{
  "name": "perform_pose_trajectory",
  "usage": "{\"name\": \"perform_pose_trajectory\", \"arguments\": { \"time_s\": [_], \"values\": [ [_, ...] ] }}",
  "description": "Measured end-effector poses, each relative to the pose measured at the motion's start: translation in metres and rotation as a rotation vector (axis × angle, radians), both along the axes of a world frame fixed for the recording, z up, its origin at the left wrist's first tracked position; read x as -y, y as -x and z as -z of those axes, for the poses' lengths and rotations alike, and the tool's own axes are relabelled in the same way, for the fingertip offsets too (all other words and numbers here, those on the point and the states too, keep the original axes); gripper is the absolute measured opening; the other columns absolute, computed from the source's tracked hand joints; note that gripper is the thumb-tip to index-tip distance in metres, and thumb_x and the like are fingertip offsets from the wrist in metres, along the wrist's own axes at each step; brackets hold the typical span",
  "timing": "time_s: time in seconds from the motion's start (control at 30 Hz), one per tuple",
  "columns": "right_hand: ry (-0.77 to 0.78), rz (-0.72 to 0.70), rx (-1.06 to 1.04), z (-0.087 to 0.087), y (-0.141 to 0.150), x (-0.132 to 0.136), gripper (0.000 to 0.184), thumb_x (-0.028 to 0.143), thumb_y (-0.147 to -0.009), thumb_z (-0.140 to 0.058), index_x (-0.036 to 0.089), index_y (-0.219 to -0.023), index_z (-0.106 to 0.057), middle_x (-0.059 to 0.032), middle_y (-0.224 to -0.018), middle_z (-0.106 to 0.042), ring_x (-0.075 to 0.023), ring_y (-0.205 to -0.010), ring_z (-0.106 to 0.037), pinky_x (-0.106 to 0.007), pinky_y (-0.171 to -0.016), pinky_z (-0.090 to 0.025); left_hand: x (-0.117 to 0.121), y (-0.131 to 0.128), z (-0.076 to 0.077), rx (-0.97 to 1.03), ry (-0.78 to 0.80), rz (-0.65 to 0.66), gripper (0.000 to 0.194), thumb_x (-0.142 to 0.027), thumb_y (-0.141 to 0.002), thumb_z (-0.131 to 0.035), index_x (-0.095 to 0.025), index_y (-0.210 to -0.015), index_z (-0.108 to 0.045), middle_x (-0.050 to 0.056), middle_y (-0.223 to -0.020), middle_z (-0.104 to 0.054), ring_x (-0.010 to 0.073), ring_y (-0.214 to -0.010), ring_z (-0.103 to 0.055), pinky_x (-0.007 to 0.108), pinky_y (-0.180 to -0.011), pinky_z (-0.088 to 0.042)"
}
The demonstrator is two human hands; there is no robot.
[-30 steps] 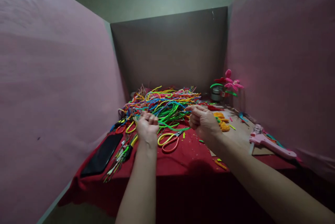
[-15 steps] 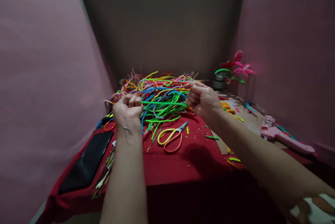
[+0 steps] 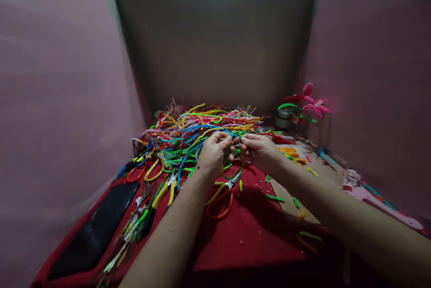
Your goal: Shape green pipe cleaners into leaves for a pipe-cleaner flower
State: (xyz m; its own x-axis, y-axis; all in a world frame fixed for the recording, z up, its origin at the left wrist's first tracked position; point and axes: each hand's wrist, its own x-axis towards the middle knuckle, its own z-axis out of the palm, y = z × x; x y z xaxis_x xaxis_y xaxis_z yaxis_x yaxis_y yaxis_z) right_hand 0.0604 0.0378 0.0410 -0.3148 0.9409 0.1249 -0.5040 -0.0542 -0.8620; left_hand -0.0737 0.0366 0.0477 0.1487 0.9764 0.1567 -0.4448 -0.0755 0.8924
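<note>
Close together over the front of the pile, my left hand (image 3: 215,153) and my right hand (image 3: 261,148) both pinch a green pipe cleaner (image 3: 243,167). It bends in a loop below the fingers; its ends are mostly hidden by them. Behind spreads a heap of multicoloured pipe cleaners (image 3: 191,130). Scissors with one yellow and one red handle (image 3: 232,182) lie just below my hands on the red cloth (image 3: 249,243), partly covered by my left forearm.
On the left lie a black phone-like slab (image 3: 97,229), yellow-handled pliers (image 3: 161,194), another pair of scissors (image 3: 155,170) and several thin stems (image 3: 129,232). Cardboard (image 3: 289,198) with scraps, a pink glue gun (image 3: 377,202) and pink pipe-cleaner flowers (image 3: 316,106) stand right.
My hands have come together from being apart with the green pipe cleaner stretched straight between them. It is now bent into a loop. The view has tilted up slightly.
</note>
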Motion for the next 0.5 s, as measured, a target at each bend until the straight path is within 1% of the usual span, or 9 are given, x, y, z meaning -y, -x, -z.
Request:
{"name": "perform_pose_trajectory", "arguments": {
  "time_s": [0.07, 0.17, 0.27, 0.4, 0.5],
  "values": [
    [-0.01, 0.016, 0.022, 0.002, -0.002, 0.002, 0.007, 0.015, -0.066, -0.064, 0.009, -0.07, -0.061, 0.0013, -0.051, -0.051, -0.0054, -0.045, -0.044, -0.019, -0.044, -0.034, 0.001, -0.003, 0.006, -0.031, -0.049, -0.012, 0.015, -0.017, -0.066, -0.064, -0.014, -0.072, -0.051, 0.0, -0.06, -0.058, 0.0085, -0.044, -0.053, 0.018, -0.039, -0.041],
    [-0.007, 0.015, 0.063, 0.002, -0.005, 0.006, 0.01, 0.016, -0.064, -0.066, 0.009, -0.066, -0.06, 0.0002, -0.051, -0.054, -0.006, -0.045, -0.047, -0.02, -0.046, -0.037, 0.002, -0.007, 0.01, 0.005, -0.049, -0.018, 0.018, -0.021, -0.065, -0.067, -0.013, -0.074, -0.053, 0.0, -0.061, -0.058, 0.0101, -0.047, -0.056, 0.02, -0.042, -0.044],
    [0.015, 0.004, 0.092, 0.0, -0.008, 0.009, 0.014, 0.019, -0.062, -0.069, 0.01, -0.063, -0.058, -0.0003, -0.051, -0.055, -0.0064, -0.043, -0.048, -0.02, -0.045, -0.037, 0.005, -0.011, 0.01, 0.011, -0.029, 0.002, 0.022, -0.021, -0.063, -0.069, -0.012, -0.077, -0.055, 0.001, -0.062, -0.06, 0.0112, -0.049, -0.058, 0.022, -0.046, -0.047],
    [0.03, -0.016, 0.145, -0.001, -0.011, 0.01, 0.023, 0.024, -0.059, -0.072, 0.011, -0.057, -0.053, 0.0007, -0.049, -0.054, -0.0063, -0.039, -0.046, -0.02, -0.041, -0.035, 0.011, -0.014, 0.006, -0.042, 0.008, 0.055, 0.024, -0.02, -0.063, -0.07, -0.01, -0.081, -0.058, 0.002, -0.061, -0.061, 0.0126, -0.048, -0.059, 0.027, -0.05, -0.051],
    [0.018, -0.019, 0.188, -0.001, -0.013, 0.01, 0.026, 0.027, -0.058, -0.073, 0.011, -0.056, -0.052, 0.0007, -0.049, -0.054, -0.0061, -0.038, -0.046, -0.02, -0.04, -0.035, 0.012, -0.012, 0.005, -0.083, 0.021, 0.082, 0.023, -0.019, -0.063, -0.07, -0.01, -0.08, -0.059, 0.003, -0.061, -0.062, 0.0129, -0.049, -0.06, 0.027, -0.051, -0.051]
  ]
}}
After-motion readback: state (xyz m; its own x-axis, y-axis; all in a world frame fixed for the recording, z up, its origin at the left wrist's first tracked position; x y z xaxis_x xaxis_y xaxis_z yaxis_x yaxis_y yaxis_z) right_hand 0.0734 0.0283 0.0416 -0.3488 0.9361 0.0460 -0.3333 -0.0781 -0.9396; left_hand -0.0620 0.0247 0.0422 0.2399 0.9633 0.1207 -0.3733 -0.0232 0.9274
